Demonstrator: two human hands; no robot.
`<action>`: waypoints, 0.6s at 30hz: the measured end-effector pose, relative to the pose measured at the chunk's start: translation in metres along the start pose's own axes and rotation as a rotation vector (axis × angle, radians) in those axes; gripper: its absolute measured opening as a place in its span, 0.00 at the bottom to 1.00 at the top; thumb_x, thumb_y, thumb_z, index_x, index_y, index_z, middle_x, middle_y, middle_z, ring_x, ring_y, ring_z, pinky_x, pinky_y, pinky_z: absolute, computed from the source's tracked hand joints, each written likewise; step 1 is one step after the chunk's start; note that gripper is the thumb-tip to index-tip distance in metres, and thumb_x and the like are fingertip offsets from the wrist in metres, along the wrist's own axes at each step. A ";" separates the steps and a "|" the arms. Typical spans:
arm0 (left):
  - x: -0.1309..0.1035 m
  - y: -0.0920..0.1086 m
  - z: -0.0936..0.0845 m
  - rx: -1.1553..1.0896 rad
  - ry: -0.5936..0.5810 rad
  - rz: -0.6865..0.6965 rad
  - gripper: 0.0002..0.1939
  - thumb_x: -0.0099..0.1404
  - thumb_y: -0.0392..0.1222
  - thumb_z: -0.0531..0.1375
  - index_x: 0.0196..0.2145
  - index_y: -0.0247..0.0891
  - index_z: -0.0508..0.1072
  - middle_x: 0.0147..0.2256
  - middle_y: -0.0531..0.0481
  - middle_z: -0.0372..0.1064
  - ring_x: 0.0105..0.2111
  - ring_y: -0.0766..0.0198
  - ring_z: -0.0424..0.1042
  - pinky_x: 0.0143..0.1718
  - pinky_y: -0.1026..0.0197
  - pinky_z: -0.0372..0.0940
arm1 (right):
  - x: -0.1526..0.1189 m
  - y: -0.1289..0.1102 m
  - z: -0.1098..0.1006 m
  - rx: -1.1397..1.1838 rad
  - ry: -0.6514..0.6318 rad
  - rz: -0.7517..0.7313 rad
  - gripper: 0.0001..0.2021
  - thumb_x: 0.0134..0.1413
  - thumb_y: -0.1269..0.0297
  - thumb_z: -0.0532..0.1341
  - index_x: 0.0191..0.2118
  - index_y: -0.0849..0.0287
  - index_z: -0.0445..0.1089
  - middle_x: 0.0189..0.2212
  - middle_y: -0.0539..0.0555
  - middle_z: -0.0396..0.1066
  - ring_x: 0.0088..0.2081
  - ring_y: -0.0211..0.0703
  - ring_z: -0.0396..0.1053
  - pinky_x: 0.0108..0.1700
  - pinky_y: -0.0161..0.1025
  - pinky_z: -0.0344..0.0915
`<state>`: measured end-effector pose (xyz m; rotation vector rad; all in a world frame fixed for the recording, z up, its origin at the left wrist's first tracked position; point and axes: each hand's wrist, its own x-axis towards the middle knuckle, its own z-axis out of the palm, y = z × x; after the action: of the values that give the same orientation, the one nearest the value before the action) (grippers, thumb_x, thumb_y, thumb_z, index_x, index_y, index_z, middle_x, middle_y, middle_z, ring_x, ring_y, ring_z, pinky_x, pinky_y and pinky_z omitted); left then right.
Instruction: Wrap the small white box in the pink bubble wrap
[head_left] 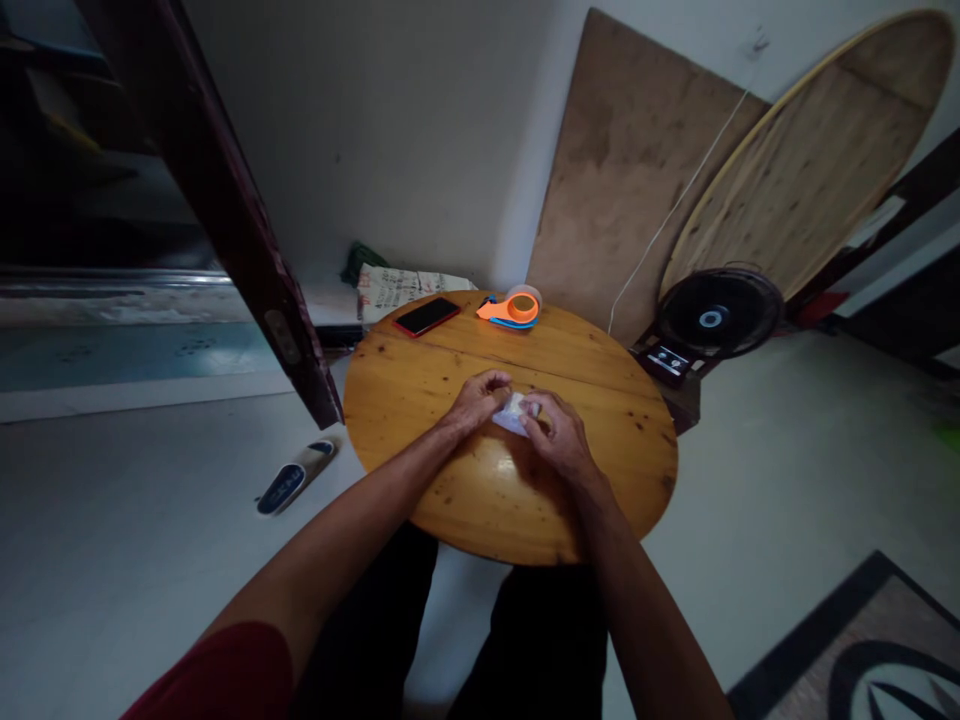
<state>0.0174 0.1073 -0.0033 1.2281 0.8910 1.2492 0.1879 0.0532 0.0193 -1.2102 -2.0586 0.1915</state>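
Observation:
Between my hands, over the middle of the round wooden table (480, 500), is a small whitish, partly see-through item (513, 414); it looks like thin plastic, but its kind is unclear. From the left, my left hand (480, 400) grips its edge with curled fingers. On the opposite side, my right hand (559, 432) has thumb and fingers closed on it. Beyond the hands, an orange and blue tape dispenser (513, 308) holding a roll of tape lies near the table's far edge. A dark-screened phone with a red edge (427, 317) lies left of it.
A black fan (712, 318) stands right of the table. Against the wall lean a brown board (637, 170) and a large oval wooden panel (817, 150). A printed sack (409, 287) sits behind the table. At left are a door frame (225, 190) and a slipper (294, 478) on the floor.

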 end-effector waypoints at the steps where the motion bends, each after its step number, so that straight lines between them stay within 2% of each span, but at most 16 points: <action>1: 0.000 0.000 0.000 -0.002 -0.001 0.005 0.13 0.51 0.41 0.63 0.35 0.35 0.71 0.28 0.55 0.67 0.26 0.72 0.63 0.29 0.67 0.60 | 0.000 0.000 0.000 0.003 -0.005 -0.018 0.13 0.57 0.61 0.59 0.47 0.54 0.71 0.49 0.57 0.71 0.50 0.50 0.69 0.53 0.47 0.65; 7: -0.001 0.001 -0.002 0.067 -0.004 0.031 0.12 0.53 0.41 0.63 0.36 0.34 0.73 0.29 0.53 0.68 0.27 0.70 0.64 0.31 0.66 0.61 | 0.000 0.008 0.003 0.050 0.019 -0.021 0.12 0.59 0.58 0.57 0.45 0.54 0.73 0.50 0.57 0.70 0.51 0.48 0.69 0.54 0.46 0.65; 12: -0.005 0.005 -0.003 0.315 -0.039 0.227 0.09 0.58 0.41 0.61 0.36 0.36 0.77 0.37 0.47 0.71 0.37 0.64 0.69 0.39 0.63 0.64 | 0.001 0.007 0.003 0.094 0.016 -0.006 0.12 0.60 0.57 0.57 0.44 0.54 0.73 0.52 0.58 0.67 0.53 0.47 0.68 0.54 0.45 0.66; 15: -0.008 0.009 -0.004 0.412 -0.111 0.338 0.09 0.60 0.39 0.59 0.36 0.37 0.78 0.37 0.46 0.71 0.40 0.62 0.69 0.43 0.61 0.64 | 0.001 0.005 0.003 0.111 0.023 -0.010 0.09 0.60 0.59 0.57 0.41 0.54 0.72 0.50 0.58 0.68 0.55 0.48 0.66 0.54 0.45 0.65; 18: -0.008 0.011 -0.005 0.448 -0.142 0.385 0.09 0.61 0.37 0.58 0.34 0.37 0.79 0.38 0.46 0.71 0.42 0.61 0.69 0.47 0.59 0.64 | 0.001 0.007 0.007 0.122 0.036 0.021 0.07 0.58 0.60 0.58 0.40 0.54 0.69 0.51 0.58 0.67 0.55 0.49 0.65 0.53 0.46 0.66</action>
<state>0.0090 0.0994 0.0051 1.8908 0.8823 1.2757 0.1882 0.0590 0.0115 -1.1534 -1.9738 0.2982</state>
